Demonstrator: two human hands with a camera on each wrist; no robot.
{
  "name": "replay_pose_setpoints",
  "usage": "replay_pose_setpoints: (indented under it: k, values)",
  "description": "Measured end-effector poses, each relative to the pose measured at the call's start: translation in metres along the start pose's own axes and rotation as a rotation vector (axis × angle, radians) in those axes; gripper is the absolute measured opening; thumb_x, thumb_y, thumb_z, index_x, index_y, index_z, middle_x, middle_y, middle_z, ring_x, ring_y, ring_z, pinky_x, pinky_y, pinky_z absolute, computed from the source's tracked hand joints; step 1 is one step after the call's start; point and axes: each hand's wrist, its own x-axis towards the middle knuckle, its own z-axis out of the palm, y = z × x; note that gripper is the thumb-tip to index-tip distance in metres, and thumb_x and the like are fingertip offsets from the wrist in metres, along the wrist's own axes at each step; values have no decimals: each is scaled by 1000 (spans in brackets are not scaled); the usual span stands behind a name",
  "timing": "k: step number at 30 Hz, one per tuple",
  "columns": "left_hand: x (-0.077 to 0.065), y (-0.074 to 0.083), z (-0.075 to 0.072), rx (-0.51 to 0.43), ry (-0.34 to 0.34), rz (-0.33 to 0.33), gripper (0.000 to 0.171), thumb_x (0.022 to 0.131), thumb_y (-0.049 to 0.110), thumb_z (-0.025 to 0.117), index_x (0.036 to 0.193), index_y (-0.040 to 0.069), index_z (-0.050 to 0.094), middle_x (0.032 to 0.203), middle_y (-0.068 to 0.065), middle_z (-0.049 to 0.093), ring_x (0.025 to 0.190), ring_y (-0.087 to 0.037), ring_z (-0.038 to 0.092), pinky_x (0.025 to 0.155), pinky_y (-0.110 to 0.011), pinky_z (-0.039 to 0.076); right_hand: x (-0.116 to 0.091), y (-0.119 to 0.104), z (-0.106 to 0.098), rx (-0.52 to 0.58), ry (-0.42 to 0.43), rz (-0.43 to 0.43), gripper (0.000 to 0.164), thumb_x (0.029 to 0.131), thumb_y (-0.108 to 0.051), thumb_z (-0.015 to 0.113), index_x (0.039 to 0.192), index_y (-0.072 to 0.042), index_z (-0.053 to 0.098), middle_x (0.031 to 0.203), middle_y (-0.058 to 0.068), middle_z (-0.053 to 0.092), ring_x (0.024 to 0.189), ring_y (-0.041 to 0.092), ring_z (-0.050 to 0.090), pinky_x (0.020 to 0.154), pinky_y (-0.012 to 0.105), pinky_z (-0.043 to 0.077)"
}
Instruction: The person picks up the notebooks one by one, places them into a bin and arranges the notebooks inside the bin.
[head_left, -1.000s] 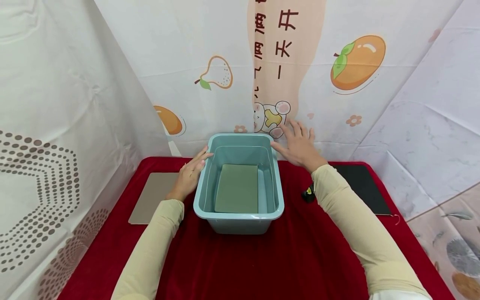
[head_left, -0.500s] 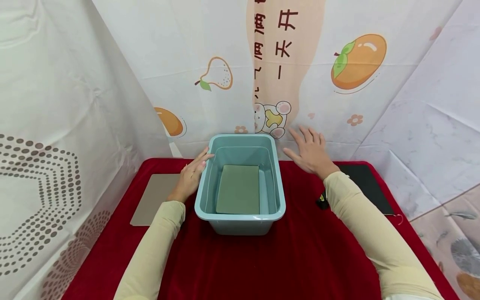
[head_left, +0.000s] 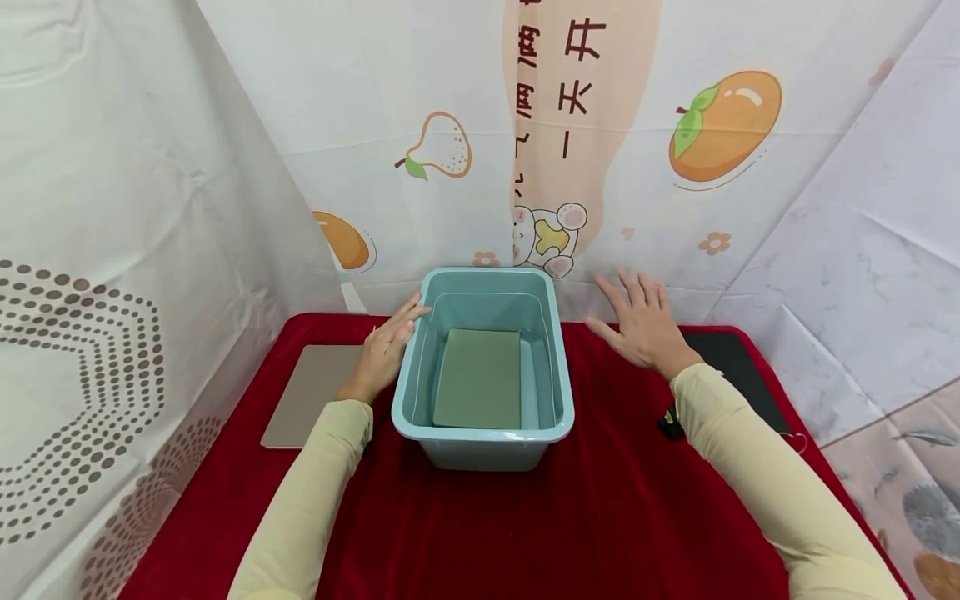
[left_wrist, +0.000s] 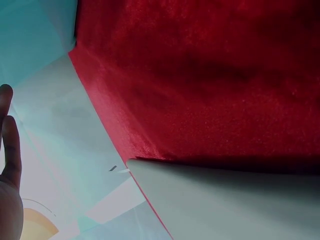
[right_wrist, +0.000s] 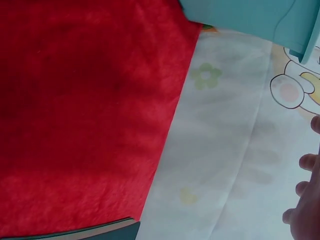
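Note:
A light blue plastic basin [head_left: 483, 435] stands in the middle of the red cloth. Inside it lies a flat grey-green rectangular thing, like a book or box [head_left: 480, 379]. My left hand [head_left: 386, 354] is at the basin's left rim, fingers extended and holding nothing. In the left wrist view, its fingers [left_wrist: 11, 150] show at the left edge, below the basin's wall [left_wrist: 35, 40]. To the right of the basin and apart from it, my right hand [head_left: 645, 329] is raised with fingers spread. The right wrist view catches only part of that right hand [right_wrist: 307, 210].
A grey flat panel [head_left: 311, 396] lies on the left of the cloth [head_left: 480, 533]. At the right is a dark flat book-like thing [head_left: 731, 375], partly behind my forearm. A small black item with yellow [head_left: 670, 423] lies by my right sleeve. A printed curtain [head_left: 360, 100] hangs behind.
My right hand has moved right and slightly down, away from the basin's far right corner. The left hand stays at the left rim. The small black item has shifted right alongside the right sleeve.

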Motion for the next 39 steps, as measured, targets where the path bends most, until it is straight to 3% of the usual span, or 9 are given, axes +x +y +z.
replay_pose_setpoints:
  k: [10, 15, 27, 34, 39]
  values:
    - [1, 1, -1, 8, -2, -2, 42, 111, 46, 29, 146, 45, 51, 164, 26, 30, 153, -15, 36, 121, -72, 14, -13, 15, 7, -26, -83, 32, 89, 93, -72, 47, 165, -29, 17, 172, 22, 6, 156, 53, 1, 119, 78, 2]
    - [0, 0, 1, 1, -6, -8, 45, 111, 46, 29, 148, 38, 52, 164, 25, 29, 154, -16, 35, 121, -72, 14, -22, 25, 11, -30, -103, 51, 91, 92, -74, 48, 165, -29, 15, 172, 22, 4, 155, 54, 1, 119, 78, 2]
    - [0, -1, 3, -14, -6, -2, 45, 111, 48, 28, 147, 38, 53, 165, 20, 32, 153, -17, 36, 121, -72, 13, -57, 64, 22, -34, -131, 131, 92, 94, -75, 44, 165, -24, 14, 169, 28, 7, 152, 58, 5, 115, 81, 4]
    - [0, -1, 0, 0, 2, 7, 45, 111, 45, 29, 146, 33, 56, 165, 22, 31, 154, -18, 36, 120, -75, 12, -69, 84, 27, -47, -151, 160, 90, 99, -71, 39, 165, -16, 14, 168, 32, 6, 149, 63, 6, 113, 82, 5]
    - [0, -2, 2, -4, -5, -2, 45, 111, 46, 29, 147, 36, 54, 165, 22, 30, 154, -17, 34, 120, -74, 11, -81, 94, 30, -37, -159, 188, 90, 100, -70, 38, 165, -13, 13, 166, 35, 5, 148, 65, 7, 112, 83, 4]
